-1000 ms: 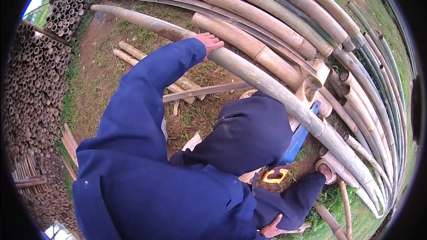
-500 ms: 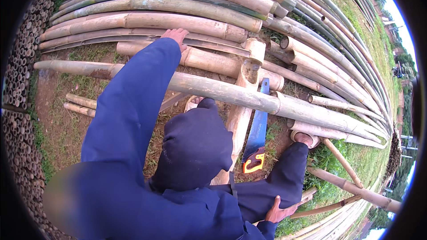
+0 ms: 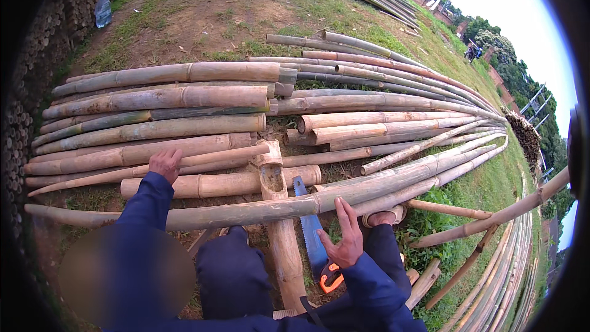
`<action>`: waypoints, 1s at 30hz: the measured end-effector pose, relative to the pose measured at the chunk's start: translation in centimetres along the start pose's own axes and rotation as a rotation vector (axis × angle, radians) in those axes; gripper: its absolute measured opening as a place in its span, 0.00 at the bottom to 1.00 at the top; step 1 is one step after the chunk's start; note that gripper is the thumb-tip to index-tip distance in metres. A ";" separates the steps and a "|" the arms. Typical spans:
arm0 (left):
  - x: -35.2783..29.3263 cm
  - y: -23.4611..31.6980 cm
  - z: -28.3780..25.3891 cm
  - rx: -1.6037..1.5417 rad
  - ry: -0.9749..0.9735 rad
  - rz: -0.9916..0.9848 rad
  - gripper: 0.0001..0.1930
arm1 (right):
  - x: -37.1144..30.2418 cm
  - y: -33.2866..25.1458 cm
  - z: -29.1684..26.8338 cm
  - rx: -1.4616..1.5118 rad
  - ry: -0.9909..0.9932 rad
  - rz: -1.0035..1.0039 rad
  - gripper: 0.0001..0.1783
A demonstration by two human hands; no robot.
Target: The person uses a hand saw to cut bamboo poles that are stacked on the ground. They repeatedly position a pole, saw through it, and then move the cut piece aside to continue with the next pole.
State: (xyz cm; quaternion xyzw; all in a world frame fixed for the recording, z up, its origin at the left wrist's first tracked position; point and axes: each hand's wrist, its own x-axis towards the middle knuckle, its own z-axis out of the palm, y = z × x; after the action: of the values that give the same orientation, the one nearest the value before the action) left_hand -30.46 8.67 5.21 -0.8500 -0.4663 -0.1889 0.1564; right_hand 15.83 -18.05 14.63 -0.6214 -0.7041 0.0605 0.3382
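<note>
The left hand (image 3: 166, 165) lies over the slender bamboo pole (image 3: 221, 156), which reaches the notched post (image 3: 286, 259); its grip's closure cannot be told. The right hand (image 3: 345, 237) spreads open, holding nothing. Probably stiff and smooth, the pole suits a mid-length hold.
</note>
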 end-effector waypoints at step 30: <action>-17.9 2.1 -7.7 -0.050 -0.374 -0.149 0.24 | 4.4 1.5 11.0 -0.030 -0.387 -0.317 0.23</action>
State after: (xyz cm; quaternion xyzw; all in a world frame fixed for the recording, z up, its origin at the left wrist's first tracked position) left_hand -38.87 -8.98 3.43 -0.8370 -0.5440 -0.0502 0.0313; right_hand 11.01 -9.98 7.27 -0.4850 -0.8453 0.1142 0.1929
